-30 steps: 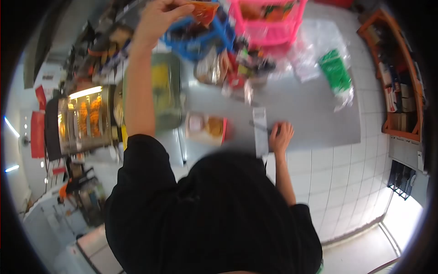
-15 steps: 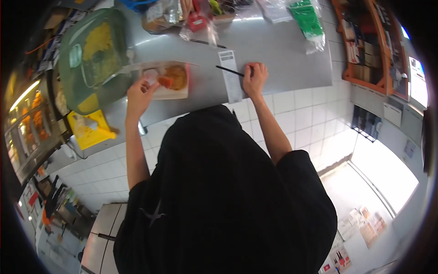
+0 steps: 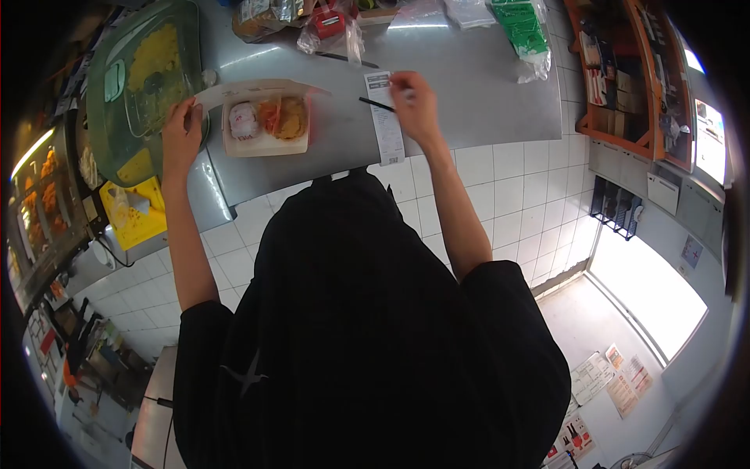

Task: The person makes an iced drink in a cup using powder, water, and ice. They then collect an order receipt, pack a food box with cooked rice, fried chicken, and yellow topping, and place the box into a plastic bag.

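Note:
An open paper takeaway box (image 3: pixel 269 148) stands on the steel counter, its lid raised at the back. Inside are a pinkish-white wrapped bundle (image 3: pixel 244 121), some orange-red pieces (image 3: pixel 270 117) and yellow-brown food (image 3: pixel 291 119). At the box's left side, my left hand (image 3: pixel 183 134) has thumb and fingers apart, close to the lid's end; whether it touches is unclear. My right hand (image 3: pixel 416 108) is over the right edge of a printed receipt (image 3: pixel 386 134), fingers bent and smeared by motion. Beside it, a black pen (image 3: pixel 376 104) crosses the receipt.
A large green translucent tub (image 3: pixel 109 117) with yellow food stands left, above a yellow tray (image 3: pixel 141 223). Along the back lie a red item in clear plastic (image 3: pixel 330 25), a dark stick (image 3: pixel 348 59) and a green plastic packet (image 3: pixel 519 27). An orange shelf unit (image 3: pixel 625 117) stands right.
My left hand has moved left, out of the box, and its fingers have come apart. My right hand has shifted up and left towards the receipt. The view has shifted slightly.

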`<state>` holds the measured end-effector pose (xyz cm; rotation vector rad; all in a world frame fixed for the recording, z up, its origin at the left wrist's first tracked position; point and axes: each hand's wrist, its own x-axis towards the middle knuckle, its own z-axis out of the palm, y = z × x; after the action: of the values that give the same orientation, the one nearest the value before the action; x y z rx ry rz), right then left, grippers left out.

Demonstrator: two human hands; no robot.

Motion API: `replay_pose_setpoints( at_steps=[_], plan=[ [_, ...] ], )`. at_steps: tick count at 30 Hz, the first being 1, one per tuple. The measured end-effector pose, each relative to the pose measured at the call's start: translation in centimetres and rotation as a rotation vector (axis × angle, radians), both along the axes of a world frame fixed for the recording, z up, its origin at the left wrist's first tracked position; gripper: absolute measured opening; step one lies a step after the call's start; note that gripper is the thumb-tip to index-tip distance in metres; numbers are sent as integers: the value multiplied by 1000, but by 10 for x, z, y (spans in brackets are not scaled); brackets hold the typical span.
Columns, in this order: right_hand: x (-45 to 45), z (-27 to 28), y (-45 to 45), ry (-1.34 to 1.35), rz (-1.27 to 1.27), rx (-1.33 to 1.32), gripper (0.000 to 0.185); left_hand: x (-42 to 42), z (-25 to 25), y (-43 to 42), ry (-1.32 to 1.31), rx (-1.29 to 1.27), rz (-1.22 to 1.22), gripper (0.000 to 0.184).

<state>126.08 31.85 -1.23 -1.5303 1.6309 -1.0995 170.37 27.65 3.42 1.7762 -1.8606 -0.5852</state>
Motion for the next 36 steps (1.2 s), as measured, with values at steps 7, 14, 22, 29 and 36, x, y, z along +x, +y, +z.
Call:
replay_pose_setpoints(
  at_steps=[7, 14, 22, 29, 36],
  plan=[
    [103, 53, -73, 492, 706, 105, 42, -16, -10, -4, -33, 324, -3, 42],
    [130, 43, -94, -32, 732, 583, 38, -29, 4, 14, 799, 677, 269, 29],
    [206, 8, -38, -831, 81, 581, 49, -21, -33, 46, 1451, 616, 471, 33],
    [201, 8, -49, -179, 222, 255, 46, -22, -29, 53, 650, 324, 546, 34],
    [191, -22, -67, -455, 246, 459, 39, -32, -17, 45, 830, 368, 557, 29]
  ],
)
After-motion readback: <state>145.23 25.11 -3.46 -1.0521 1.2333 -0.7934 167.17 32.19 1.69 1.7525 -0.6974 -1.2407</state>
